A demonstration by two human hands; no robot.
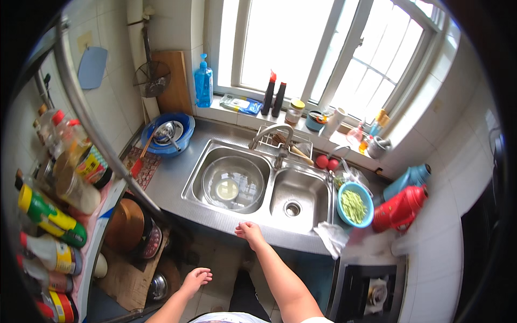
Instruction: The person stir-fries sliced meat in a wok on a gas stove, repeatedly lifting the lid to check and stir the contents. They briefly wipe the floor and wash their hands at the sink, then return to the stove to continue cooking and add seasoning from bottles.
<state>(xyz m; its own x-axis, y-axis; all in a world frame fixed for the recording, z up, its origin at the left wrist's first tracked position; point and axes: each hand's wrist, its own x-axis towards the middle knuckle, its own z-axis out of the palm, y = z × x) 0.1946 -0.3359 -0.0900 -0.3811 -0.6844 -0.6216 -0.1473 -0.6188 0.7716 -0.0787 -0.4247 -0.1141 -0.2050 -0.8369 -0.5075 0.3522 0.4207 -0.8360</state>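
Before me is a stainless steel double sink. Its left basin holds a clear bowl of water, with a small pale round thing at the bowl's middle. The right basin shows only its drain. Over the counter's front edge, just below the left basin, my right hand holds nothing, its fingers loosely bent. My left hand hangs lower and to the left, above the floor, and is also without any object. A light blue bowl of cut green vegetable strips stands right of the sink, near a crumpled white cloth or glove.
A blue basin with a ladle sits at the counter's left. Bottles and jars line the windowsill. A metal-framed shelf of bottles rises on the left. Red and blue flasks stand right, above a gas stove.
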